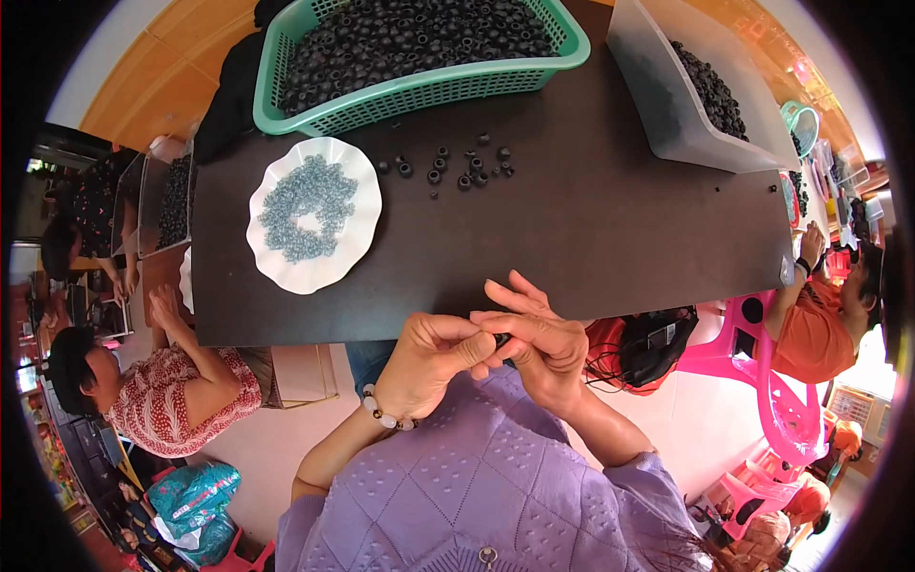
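Close to my chest, at the table's near edge, my left hand (440, 355) and my right hand (536, 345) meet. Both pinch one small black ring-shaped piece (502, 338), mostly covered by my fingertips. Some fingers of my right hand stretch out past it. A white scalloped plate (364, 221) lies ahead to the left, bearing many small clear bluish pieces (286, 212). Loose black ring-shaped pieces (465, 181) are scattered beyond my hands. At the far side stands a green plastic basket (429, 84) heaped with similar black pieces (419, 43).
A translucent bin (658, 105) with black pieces stands at the far right of the dark table (591, 229). People sit on both sides, one in a patterned red top (176, 405), another in orange (815, 334). A pink plastic chair (782, 400) is at the right.
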{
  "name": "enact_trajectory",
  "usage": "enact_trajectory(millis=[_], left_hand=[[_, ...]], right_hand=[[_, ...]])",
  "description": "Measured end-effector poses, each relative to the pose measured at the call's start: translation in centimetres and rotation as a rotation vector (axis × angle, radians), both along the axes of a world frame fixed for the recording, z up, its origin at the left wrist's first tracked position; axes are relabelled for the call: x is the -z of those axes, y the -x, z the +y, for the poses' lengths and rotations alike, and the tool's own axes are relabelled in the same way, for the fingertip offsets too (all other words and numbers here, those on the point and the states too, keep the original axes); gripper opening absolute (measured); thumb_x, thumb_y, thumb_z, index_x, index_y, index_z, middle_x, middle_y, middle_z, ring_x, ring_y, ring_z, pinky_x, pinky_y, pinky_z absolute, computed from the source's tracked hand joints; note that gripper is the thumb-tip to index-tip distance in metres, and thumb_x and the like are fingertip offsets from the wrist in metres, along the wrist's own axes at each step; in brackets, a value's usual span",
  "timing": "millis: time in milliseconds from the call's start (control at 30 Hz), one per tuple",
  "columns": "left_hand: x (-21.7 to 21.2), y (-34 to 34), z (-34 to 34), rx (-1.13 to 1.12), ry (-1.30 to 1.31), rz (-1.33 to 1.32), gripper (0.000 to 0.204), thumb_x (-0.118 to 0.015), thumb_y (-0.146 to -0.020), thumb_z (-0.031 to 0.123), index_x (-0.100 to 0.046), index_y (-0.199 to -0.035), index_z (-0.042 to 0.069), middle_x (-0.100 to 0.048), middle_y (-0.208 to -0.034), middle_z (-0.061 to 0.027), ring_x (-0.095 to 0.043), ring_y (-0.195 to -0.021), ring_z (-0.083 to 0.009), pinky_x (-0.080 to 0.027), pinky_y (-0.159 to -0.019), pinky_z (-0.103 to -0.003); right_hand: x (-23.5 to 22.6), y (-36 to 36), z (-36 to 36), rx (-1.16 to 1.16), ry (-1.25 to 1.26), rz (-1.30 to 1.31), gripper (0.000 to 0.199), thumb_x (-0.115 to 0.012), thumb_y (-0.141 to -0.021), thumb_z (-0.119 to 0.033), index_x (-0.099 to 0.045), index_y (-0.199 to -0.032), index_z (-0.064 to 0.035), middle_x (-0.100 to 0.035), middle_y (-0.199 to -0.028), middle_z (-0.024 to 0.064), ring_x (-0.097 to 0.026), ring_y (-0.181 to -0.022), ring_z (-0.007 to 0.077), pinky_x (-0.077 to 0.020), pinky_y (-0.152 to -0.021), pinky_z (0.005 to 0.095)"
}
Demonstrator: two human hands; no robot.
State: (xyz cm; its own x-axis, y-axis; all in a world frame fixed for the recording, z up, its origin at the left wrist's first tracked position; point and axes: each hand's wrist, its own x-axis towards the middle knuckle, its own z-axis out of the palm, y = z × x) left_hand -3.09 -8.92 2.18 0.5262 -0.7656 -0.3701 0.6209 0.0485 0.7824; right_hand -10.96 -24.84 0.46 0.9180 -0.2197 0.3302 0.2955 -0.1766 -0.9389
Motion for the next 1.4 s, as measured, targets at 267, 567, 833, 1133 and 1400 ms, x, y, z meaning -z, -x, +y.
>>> enact_trajectory(millis=[267,567,833,1133,1400], left_hand=[[-0.2,-0.8,-0.5,-0.045,0.079,0.208,0.019,-0.067,-0.089,0.020,-0.071,-0.097,0.003,-0.067,-0.084,-0.0044,-0.057,-0.073,-0.0082,-0.046,-0.063,-0.022],[0.0,-0.6,-1.7,-0.059,0.063,0.132,0.018,-0.068,-0.088,0.015,-0.071,-0.101,0.003,-0.061,-0.085,0.0010,-0.044,-0.071,-0.0082,-0.039,-0.066,-0.024],[0.9,-0.5,-2.3,-0.001,0.071,0.150,0.019,-0.067,-0.089,0.016,-0.070,-0.103,0.003,-0.064,-0.091,-0.0021,-0.051,-0.075,-0.0089,-0.043,-0.068,-0.025],[1.2,-1.4,-3.1,0.017,0.092,0.334,0.031,-0.053,-0.090,0.018,-0.063,-0.113,0.000,-0.063,-0.089,-0.0030,-0.056,-0.076,-0.0125,-0.048,-0.070,-0.031],[2.8,-2.6,-1.1,-0.203,0.118,0.578,0.028,-0.051,-0.090,0.020,-0.063,-0.107,0.001,-0.063,-0.090,-0.0028,-0.055,-0.074,-0.0156,-0.047,-0.071,-0.033]], right_hand=[[1.0,-0.7,-1.2,-0.182,-0.443,0.073,0.062,-0.077,-0.071,-0.034,-0.060,-0.125,-0.0064,-0.068,-0.114,0.0070,-0.063,-0.093,0.0162,-0.0485,-0.087,0.0311],[0.6,-0.5,-3.2,-0.101,-0.138,-0.021,0.047,-0.080,-0.072,-0.023,-0.067,-0.113,-0.0047,-0.070,-0.106,0.0082,-0.064,-0.090,0.0188,-0.0481,-0.084,0.0322],[-0.3,-0.1,-3.2,0.025,0.062,-0.022,0.038,-0.079,-0.072,-0.014,-0.069,-0.107,-0.0034,-0.070,-0.101,0.0089,-0.063,-0.087,0.0204,-0.0482,-0.078,0.0313],[-3.3,-0.4,-6.9,0.258,0.360,-0.028,0.021,-0.070,-0.077,-0.012,-0.069,-0.096,-0.0016,-0.069,-0.091,0.0110,-0.063,-0.080,0.0238,-0.0495,-0.072,0.0311],[-10.4,-5.5,-22.0,0.856,0.717,-0.052,0.027,-0.061,-0.088,-0.014,-0.067,-0.112,-0.0026,-0.069,-0.099,0.0084,-0.063,-0.091,0.0121,-0.0482,-0.079,0.0265]])
